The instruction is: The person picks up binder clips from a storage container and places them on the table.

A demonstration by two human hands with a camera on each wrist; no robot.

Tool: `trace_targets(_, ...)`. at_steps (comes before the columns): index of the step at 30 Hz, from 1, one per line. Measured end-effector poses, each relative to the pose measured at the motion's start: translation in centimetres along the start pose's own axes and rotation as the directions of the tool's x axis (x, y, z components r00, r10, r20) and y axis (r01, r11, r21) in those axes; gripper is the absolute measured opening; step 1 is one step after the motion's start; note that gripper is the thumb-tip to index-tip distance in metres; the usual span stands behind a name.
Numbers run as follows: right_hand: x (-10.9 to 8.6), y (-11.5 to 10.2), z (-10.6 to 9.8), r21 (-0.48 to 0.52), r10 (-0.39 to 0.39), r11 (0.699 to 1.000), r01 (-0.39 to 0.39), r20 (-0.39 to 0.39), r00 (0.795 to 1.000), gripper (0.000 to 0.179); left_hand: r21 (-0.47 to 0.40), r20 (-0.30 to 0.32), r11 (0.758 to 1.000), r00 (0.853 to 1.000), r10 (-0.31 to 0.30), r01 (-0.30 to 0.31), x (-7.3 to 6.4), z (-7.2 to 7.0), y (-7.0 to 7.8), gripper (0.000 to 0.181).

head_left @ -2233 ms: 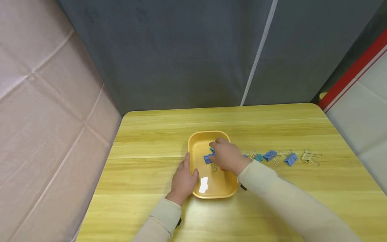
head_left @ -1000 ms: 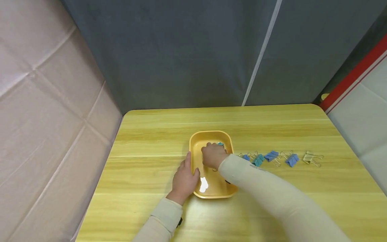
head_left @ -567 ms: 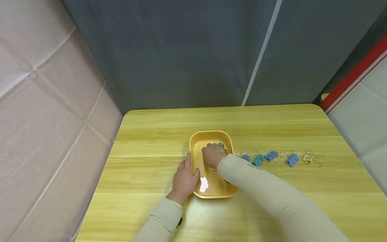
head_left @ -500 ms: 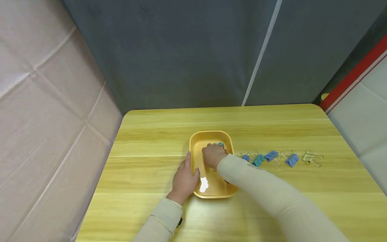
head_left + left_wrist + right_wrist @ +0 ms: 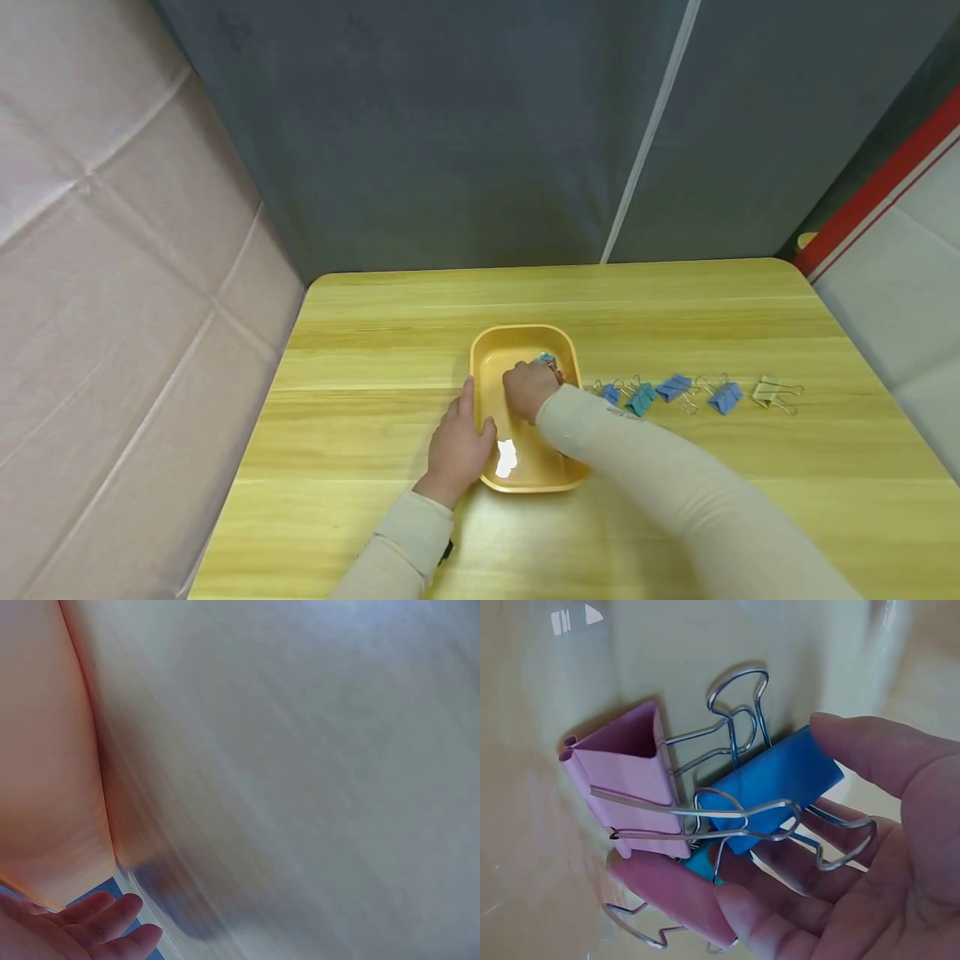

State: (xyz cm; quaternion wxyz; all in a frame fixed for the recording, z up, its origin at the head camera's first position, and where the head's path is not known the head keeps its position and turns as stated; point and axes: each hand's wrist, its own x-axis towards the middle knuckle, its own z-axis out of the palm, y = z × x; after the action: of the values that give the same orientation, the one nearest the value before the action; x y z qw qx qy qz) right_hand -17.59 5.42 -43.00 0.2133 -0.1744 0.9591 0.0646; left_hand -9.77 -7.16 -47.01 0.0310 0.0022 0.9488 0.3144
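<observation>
A yellow tray point(image 5: 517, 485) stands on the wooden table. My left hand point(image 5: 456, 454) holds its left rim, thumb over the inside and fingers straight along the outer wall; its fingertips point(image 5: 131, 904) show at the lower left of the left wrist view. Inside the tray, my right hand point(image 5: 528, 390) holds a blue binder clip point(image 5: 776, 787), thumb at one end and fingers underneath. Against it lie a pink binder clip point(image 5: 634, 791), whose wire handles overlap the blue one, and a second pink clip point(image 5: 675, 896). A teal clip point(image 5: 701, 862) is mostly hidden beneath them.
On the table right of the tray runs a row of clips: a blue one point(image 5: 610, 395) partly behind the right sleeve, a teal one point(image 5: 641, 400), two more blue ones point(image 5: 724, 398) and a pale yellow one point(image 5: 767, 390). A dark curtain point(image 5: 450, 142) hangs behind.
My right hand has come left and down into the tray, fingers going from spread to closed in. Lately it has shifted only slightly, baring some pink beside it. The left hand stays put.
</observation>
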Motion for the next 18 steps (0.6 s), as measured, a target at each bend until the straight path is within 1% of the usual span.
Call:
trace_targets(7, 0.2, -0.2, 0.2, -0.007, 0.014, 1.0, -0.014, -0.004, 1.0, 0.015, -0.02, -0.001, 1.0, 1.0, 0.001, -0.001, 0.1, 0.1, 0.0, 0.068)
trace_targets(13, 0.5, -0.5, 0.3, -0.027, 0.034, 0.999, -0.034, -0.004, 0.999, 0.017, -0.022, -0.006, 1.0, 1.0, 0.003, -0.003, 0.0, 0.1, 0.0, 0.068)
trace_targets(14, 0.9, -0.4, 0.9, -0.038, 0.027, 0.999, -0.028, -0.018, 0.999, 0.016, -0.02, -0.006, 1.0, 1.0, 0.002, -0.002, 0.0, 0.1, 0.0, 0.068)
trace_targets(18, 1.1, -0.5, 1.0, -0.041, 0.027, 0.999, -0.027, -0.014, 1.0, 0.016, -0.013, -0.008, 1.0, 1.0, 0.0, 0.0, 0.0, 0.1, -0.1, 0.068)
